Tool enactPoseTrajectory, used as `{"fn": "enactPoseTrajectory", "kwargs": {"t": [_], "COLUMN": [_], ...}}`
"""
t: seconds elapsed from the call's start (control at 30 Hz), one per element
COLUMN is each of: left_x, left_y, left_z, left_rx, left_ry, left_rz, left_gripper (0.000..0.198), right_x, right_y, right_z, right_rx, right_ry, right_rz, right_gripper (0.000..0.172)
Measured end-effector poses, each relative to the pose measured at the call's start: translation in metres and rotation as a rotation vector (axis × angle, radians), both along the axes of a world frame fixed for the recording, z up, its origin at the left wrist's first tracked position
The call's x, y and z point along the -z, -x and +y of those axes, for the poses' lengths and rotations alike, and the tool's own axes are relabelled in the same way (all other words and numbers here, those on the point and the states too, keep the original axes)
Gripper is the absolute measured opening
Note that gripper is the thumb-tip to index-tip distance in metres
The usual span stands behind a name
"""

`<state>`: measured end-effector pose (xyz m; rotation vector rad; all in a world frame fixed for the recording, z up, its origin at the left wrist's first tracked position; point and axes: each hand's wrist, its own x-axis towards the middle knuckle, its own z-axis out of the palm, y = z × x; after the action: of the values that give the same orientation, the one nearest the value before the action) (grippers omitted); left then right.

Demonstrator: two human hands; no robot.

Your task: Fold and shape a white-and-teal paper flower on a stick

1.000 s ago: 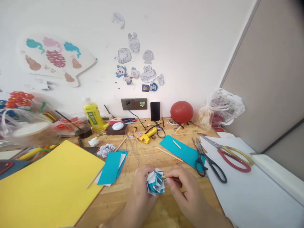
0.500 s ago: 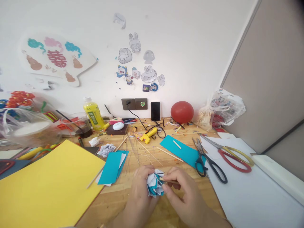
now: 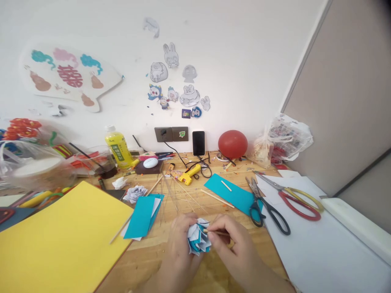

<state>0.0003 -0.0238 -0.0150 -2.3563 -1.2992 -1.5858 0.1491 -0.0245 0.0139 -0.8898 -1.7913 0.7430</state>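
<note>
My left hand (image 3: 181,240) is closed around a paper flower (image 3: 198,238) with blue and white pointed petals, held just above the wooden table. Between the thumb and fingers of my right hand (image 3: 230,242) is a thin wooden stick (image 3: 217,232), its pale tip at the petals on the flower's right side. Whether the tip touches the petals I cannot tell. Left of my hands lie folded blue paper pieces (image 3: 139,217) over white ones, with a grey-white paper flower (image 3: 135,194) behind them on a long stick.
A yellow sheet (image 3: 64,240) covers the table's left. Black-handled scissors (image 3: 259,203) and red-and-yellow-handled scissors (image 3: 293,195) lie right, partly on white paper (image 3: 324,240). Behind are a yellow glue gun (image 3: 189,175), blue paper strip (image 3: 241,199), phone (image 3: 198,143), red balloon (image 3: 232,144) and bottle (image 3: 118,148).
The whole view has shifted slightly, so things appear a little further left. Both hands keep their grips on the flower and the stick, with hardly any movement.
</note>
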Motion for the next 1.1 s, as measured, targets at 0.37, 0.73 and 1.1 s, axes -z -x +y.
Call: {"fn": "enactPoseTrajectory", "kwargs": {"t": [0.37, 0.73, 1.1], "left_x": [0.003, 0.001, -0.002], "left_y": [0.001, 0.004, 0.005], "left_z": [0.001, 0.003, 0.005], "left_rx": [0.000, -0.045, -0.104], "left_ry": [-0.060, -0.114, -0.158], "left_rz": [0.019, 0.059, 0.134], "left_gripper": [0.031, 0.026, 0.025], "right_x": [-0.008, -0.007, -0.006], "right_y": [0.001, 0.001, 0.002], "right_z": [-0.004, 0.000, -0.002], "right_rx": [0.120, 0.198, 0.221], "right_ry": [-0.271, -0.268, -0.289], "right_rz": [-0.134, -0.154, -0.223], "right_gripper": [0.011, 0.008, 0.014]}}
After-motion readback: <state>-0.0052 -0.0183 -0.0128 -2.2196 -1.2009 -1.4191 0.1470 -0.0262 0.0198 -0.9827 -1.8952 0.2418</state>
